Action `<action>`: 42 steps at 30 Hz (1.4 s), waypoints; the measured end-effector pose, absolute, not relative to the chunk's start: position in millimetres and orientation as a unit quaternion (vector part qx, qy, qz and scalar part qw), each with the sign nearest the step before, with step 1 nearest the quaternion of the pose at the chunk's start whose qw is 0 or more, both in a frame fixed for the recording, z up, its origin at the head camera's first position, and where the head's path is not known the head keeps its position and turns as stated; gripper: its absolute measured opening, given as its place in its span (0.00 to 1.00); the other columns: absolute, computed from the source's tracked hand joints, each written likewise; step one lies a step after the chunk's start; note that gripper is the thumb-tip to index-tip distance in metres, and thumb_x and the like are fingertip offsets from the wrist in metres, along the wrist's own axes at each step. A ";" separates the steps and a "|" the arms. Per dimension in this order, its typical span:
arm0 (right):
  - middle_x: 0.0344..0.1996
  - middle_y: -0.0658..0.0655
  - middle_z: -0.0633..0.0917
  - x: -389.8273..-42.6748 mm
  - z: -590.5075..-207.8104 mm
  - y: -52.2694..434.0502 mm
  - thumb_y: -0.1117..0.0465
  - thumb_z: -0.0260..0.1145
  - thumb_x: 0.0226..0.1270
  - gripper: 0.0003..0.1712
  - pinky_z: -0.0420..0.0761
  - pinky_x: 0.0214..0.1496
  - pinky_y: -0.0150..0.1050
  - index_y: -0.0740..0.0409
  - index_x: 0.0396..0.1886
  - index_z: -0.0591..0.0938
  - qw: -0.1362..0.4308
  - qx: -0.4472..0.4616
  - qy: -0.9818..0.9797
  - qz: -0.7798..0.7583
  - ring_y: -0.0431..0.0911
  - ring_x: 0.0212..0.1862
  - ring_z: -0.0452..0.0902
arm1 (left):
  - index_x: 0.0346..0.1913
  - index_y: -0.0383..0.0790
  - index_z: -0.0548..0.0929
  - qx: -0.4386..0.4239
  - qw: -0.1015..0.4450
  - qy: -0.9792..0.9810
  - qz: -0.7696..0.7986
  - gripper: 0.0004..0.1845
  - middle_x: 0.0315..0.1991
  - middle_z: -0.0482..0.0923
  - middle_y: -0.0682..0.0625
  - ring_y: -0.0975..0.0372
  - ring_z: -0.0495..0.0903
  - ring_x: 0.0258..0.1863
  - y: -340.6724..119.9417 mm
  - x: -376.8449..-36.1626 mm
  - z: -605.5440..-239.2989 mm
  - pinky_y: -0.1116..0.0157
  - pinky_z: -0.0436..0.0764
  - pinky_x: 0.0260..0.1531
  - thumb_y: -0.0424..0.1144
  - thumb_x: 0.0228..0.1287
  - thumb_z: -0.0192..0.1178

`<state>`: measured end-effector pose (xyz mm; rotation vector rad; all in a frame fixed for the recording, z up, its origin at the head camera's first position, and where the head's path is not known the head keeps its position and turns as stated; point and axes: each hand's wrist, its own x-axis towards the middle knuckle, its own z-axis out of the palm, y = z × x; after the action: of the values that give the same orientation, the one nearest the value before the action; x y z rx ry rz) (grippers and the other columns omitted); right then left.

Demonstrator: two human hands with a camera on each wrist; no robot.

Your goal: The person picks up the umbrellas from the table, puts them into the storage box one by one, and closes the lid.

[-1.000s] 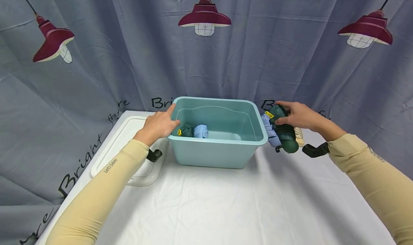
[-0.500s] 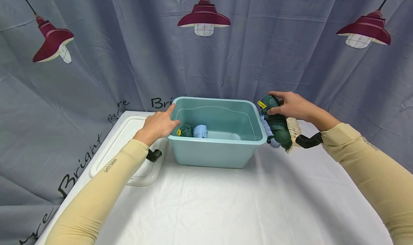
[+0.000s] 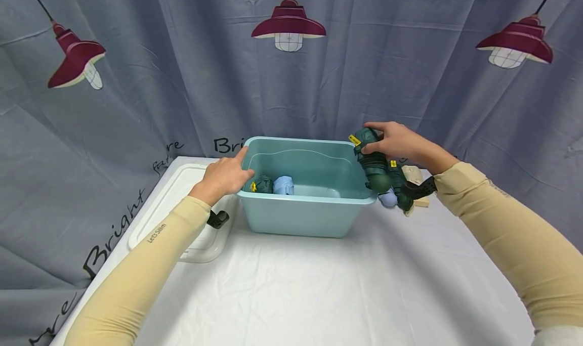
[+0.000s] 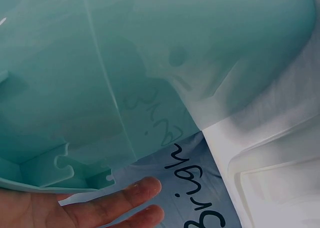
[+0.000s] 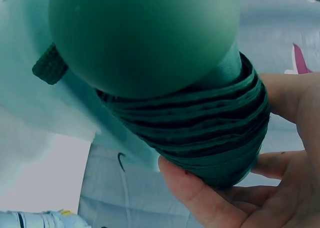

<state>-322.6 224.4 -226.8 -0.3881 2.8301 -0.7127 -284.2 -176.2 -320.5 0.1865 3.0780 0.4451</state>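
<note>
My right hand (image 3: 397, 141) holds a folded dark green compact umbrella (image 3: 374, 165) at the bin's right rim. In the right wrist view, the umbrella's rounded handle end (image 5: 145, 37) faces the camera, with fingers and thumb round its pleated fabric. My left hand (image 3: 226, 176) rests on the left rim of the teal plastic bin (image 3: 305, 214), index finger straight along it. In the left wrist view, straight fingers (image 4: 115, 204) show outside the rim. Inside the bin lie a dark green bundle (image 3: 263, 184) with a yellow tag and a light blue bundle (image 3: 284, 185).
Right of the bin, another dark green folded umbrella (image 3: 399, 184) lies beside a light blue one (image 3: 388, 199), mostly hidden, and a beige one (image 3: 413, 174). A white lid (image 3: 200, 250) lies left of the bin on the white-covered table (image 3: 309, 285). A grey curtain (image 3: 205, 83) hangs behind.
My right hand has lifted the green umbrella and carried it left to the bin's right rim, uncovering the other umbrellas on the table. The left hand has stayed in place.
</note>
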 end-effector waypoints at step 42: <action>0.64 0.69 0.72 -360.3 -257.5 145.8 0.54 0.68 0.68 0.47 0.86 0.41 0.44 0.57 0.81 0.57 0.194 -0.141 0.936 -0.255 0.55 0.50 0.82 | 0.83 0.53 0.43 0.053 0.023 0.987 0.148 0.42 0.28 0.78 0.46 0.53 0.78 0.31 -175.9 -283.6 -320.1 0.56 0.73 0.28 0.56 0.72 0.47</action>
<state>-360.3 145.8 -257.5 -0.3962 2.6256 -0.7159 -283.6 -175.9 -320.1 0.1626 3.0571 0.4579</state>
